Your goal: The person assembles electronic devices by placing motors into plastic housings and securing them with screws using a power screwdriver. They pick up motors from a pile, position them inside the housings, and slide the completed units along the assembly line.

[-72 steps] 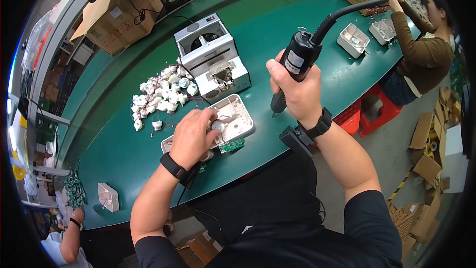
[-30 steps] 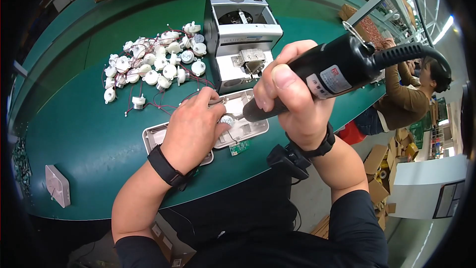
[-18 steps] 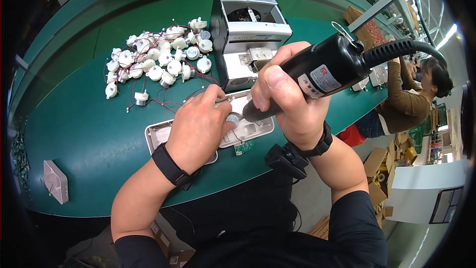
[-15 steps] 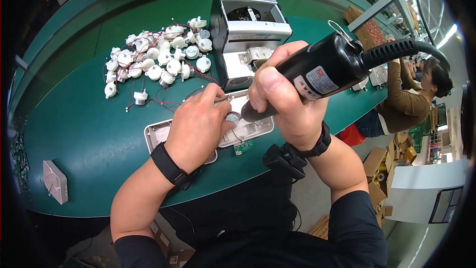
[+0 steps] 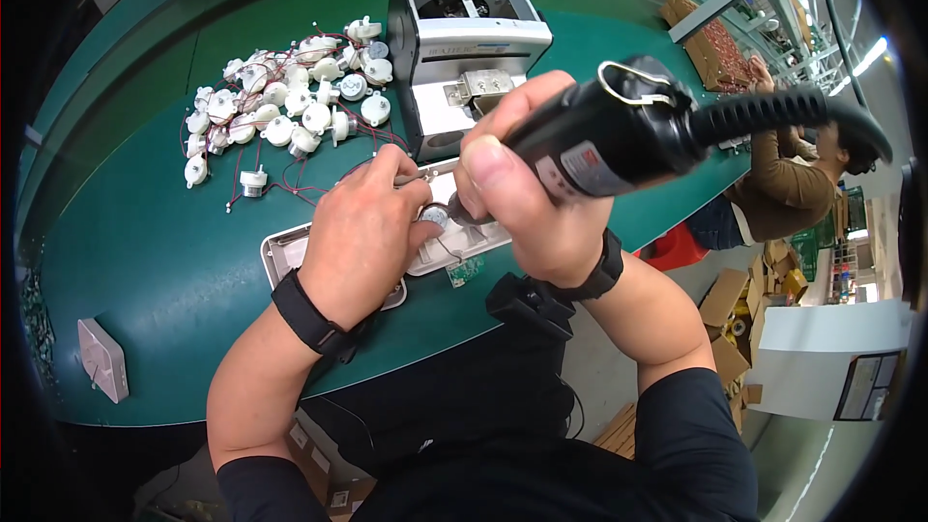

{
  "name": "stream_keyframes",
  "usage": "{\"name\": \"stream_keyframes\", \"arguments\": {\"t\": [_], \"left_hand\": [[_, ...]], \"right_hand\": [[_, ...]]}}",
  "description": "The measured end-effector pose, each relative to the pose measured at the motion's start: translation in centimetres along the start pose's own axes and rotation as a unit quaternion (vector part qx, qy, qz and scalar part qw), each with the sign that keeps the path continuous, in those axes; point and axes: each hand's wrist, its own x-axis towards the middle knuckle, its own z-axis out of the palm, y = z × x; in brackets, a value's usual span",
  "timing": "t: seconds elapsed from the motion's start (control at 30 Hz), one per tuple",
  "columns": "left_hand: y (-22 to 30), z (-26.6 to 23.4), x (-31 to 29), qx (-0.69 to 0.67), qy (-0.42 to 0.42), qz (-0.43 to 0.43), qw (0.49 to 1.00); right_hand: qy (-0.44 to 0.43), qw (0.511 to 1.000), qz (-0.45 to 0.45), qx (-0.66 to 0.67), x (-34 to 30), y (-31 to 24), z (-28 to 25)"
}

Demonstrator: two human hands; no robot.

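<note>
My right hand [image 5: 536,198] is wrapped around a black corded electric screwdriver [image 5: 628,130], tilted with its nose down at a white plastic housing [image 5: 491,235]. In that housing lies a small round motor [image 5: 435,217] with a grey face. My left hand [image 5: 362,237] bends over the housing, thumb and fingers closed about the motor; its far side is hidden. Screwdriver tip and any screw are too hidden to make out. A small green circuit board [image 5: 465,273] hangs on wires at the housing's near edge. Another white shell [image 5: 280,253] sits partly under my left hand.
Several white motors with red wires [image 5: 280,101] lie heaped at the far left. A grey-and-black screw feeder machine [image 5: 474,43] stands beyond my hands. One white cover [image 5: 101,360] lies at the left. A co-worker in brown [image 5: 788,179] sits at the right, near a cardboard box [image 5: 706,39].
The view has shifted, so most table things appear a little further left and up. Both hands keep their holds, and the screwdriver's body has tilted slightly.
</note>
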Motion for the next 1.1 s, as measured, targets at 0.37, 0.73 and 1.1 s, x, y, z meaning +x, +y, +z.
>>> {"name": "stream_keyframes", "arguments": {"t": [0.37,0.73,1.1], "left_hand": [[0.9,0.2,0.3,0.062,0.005,0.019,0.998],[2.2,-0.7,1.4,0.088,-0.034,0.086,0.992],[2.2,0.3,1.9,0.076,-0.027,0.097,0.992]], "right_hand": [[0.004,0.994,-0.108,-0.017,1.4,0.7,-0.3],[0.088,0.989,-0.019,0.119,-1.8,-0.8,-3.2],[0.113,0.992,-0.031,0.041,-2.4,0.2,-3.5]]}}
